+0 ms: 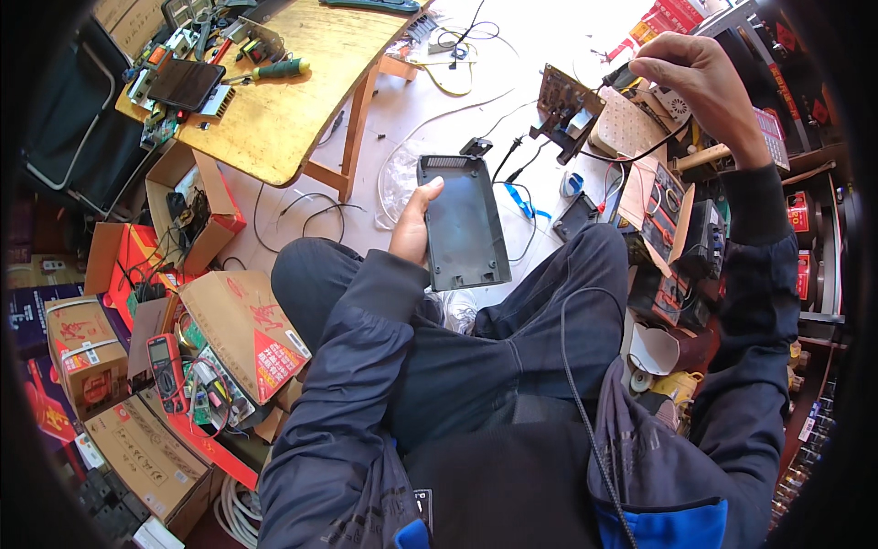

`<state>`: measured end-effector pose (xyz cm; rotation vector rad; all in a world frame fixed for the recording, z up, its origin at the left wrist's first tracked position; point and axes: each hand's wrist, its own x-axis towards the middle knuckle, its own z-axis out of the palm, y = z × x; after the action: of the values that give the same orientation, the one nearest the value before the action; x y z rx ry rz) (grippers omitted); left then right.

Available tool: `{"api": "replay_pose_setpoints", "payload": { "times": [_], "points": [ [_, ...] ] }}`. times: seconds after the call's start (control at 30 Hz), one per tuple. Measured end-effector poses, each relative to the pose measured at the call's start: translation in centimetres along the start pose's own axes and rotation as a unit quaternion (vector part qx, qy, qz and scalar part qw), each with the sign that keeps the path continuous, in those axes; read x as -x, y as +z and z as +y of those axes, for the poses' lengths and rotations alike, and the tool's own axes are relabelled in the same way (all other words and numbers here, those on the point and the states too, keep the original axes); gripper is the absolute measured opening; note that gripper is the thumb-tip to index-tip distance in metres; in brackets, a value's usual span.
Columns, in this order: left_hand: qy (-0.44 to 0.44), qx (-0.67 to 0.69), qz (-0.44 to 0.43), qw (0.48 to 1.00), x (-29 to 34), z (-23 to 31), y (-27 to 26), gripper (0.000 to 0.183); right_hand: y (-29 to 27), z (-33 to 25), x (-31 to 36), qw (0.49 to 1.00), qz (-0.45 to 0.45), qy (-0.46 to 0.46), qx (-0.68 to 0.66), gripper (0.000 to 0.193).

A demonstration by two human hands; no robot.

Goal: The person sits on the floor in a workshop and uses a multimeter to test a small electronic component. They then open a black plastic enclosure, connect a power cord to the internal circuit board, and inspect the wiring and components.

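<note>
My left hand (412,227) grips the left edge of a black plastic casing half (466,229), its thumb lying over the rim. The casing is a shallow tray with a slotted vent at its far end, and it is held above my lap. Raised at the upper right, my right hand (700,84) pinches a black cable (616,75) between thumb and fingers. Beside that cable hangs a brown circuit board (565,102) with a dark metal bracket, apparently suspended by its wires. What exactly sits between the right fingertips is partly hidden.
A yellow wooden table (283,101) at the upper left bears a phone (186,84), a screwdriver (279,69) and boards. Cardboard boxes and a red multimeter (166,371) stand left. Cables trail over the white floor. Open boxes of tools (672,206) and shelving line the right.
</note>
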<state>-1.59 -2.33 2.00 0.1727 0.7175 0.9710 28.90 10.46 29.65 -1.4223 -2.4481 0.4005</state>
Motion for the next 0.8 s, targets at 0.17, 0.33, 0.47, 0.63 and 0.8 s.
{"api": "replay_pose_setpoints", "payload": {
  "times": [0.17,0.33,0.47,0.63,0.8],
  "points": [
    [0.015,0.014,-0.013,1.000,0.0,0.2,-0.2,0.051,-1.3,-1.4,0.3,1.000,-0.011,-0.008,-0.004,0.026],
    [0.102,0.063,-0.001,0.993,-0.4,0.9,0.5,0.045,-3.3,-2.8,1.1,0.999,0.011,-0.031,0.015,0.026],
    [0.150,0.085,-0.023,0.985,-0.6,1.1,1.0,0.044,-5.3,-3.4,1.9,0.998,-0.007,-0.055,0.040,0.025],
    [0.175,0.097,-0.020,0.979,-0.3,1.6,1.3,0.041,-7.6,-3.6,3.1,0.991,-0.028,-0.012,0.129,0.023],
    [0.178,0.125,-0.016,0.976,-0.2,2.4,1.1,0.042,-8.5,-5.2,5.2,0.990,-0.024,-0.021,0.138,0.018]
  ]
}}
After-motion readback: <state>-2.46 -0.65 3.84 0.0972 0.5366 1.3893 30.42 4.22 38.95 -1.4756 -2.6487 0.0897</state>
